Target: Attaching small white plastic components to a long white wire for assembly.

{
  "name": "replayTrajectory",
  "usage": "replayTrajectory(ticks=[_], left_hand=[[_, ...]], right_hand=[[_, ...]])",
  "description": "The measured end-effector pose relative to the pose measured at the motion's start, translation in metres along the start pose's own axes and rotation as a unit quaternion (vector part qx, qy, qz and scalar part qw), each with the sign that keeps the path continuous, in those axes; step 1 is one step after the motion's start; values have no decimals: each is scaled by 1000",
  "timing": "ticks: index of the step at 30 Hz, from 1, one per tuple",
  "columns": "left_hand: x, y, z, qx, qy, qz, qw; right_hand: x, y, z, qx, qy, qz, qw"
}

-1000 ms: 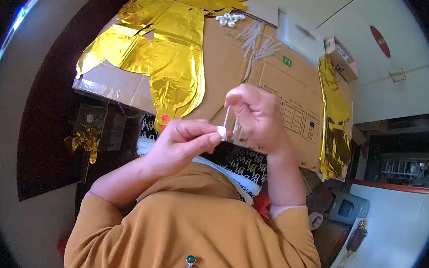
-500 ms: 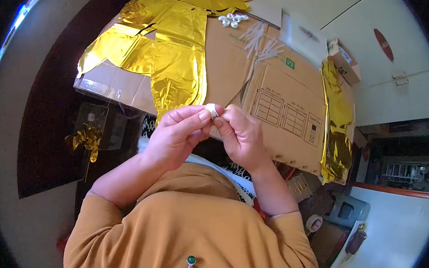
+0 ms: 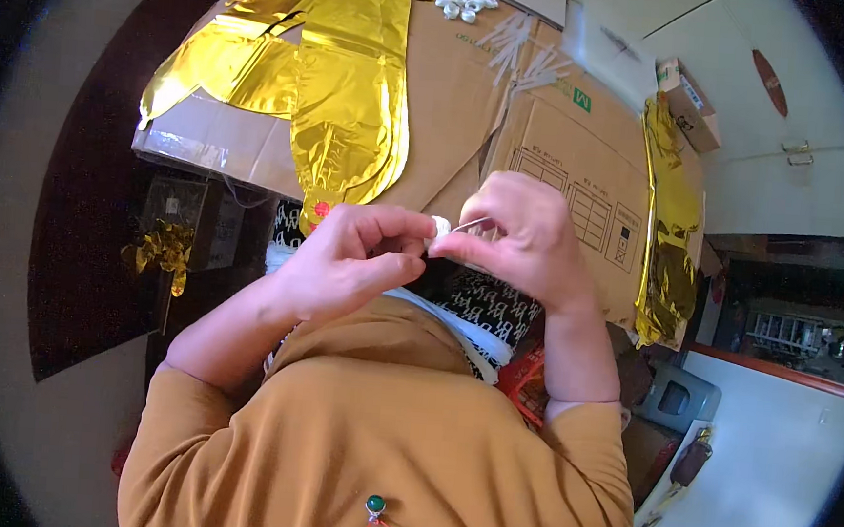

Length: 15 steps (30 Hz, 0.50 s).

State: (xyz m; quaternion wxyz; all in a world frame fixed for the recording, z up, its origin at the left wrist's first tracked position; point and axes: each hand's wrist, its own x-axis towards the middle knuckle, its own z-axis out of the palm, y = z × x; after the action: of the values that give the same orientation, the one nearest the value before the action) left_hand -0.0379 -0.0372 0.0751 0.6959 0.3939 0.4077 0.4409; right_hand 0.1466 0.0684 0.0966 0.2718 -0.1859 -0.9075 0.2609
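A small white roll of ribbon is held in front of my chest, over the near edge of the cardboard. My left hand is closed, with its index fingertip against the roll's left side; its other fingers are partly hidden. From the right, my right hand is closed, thumb tip at the roll's lower edge. A thin pale strip runs from the roll into its curled fingers. Beyond my hands, a gold foil balloon lies flat, its narrow end hanging toward my left wrist.
Cardboard covers the table. Several similar white rolls lie at its far side, near scattered white strips. More gold foil drapes over the right edge, below a small carton. A grey plastic stool stands at lower right.
My hands have moved apart a little, the right one up and to the right. A strip now stretches between the roll and my right fingers. The view has shifted slightly.
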Motion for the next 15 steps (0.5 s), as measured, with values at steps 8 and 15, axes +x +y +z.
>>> replayTrajectory(ticks=[8, 15], left_hand=[[5, -3, -4, -3, -21, -22, 1000], [16, -17, -12, -163, -28, 53, 985]], right_hand=[[-12, 19, 14, 466, -80, 159, 866], [-24, 12, 45, 503, 25, 234, 832]])
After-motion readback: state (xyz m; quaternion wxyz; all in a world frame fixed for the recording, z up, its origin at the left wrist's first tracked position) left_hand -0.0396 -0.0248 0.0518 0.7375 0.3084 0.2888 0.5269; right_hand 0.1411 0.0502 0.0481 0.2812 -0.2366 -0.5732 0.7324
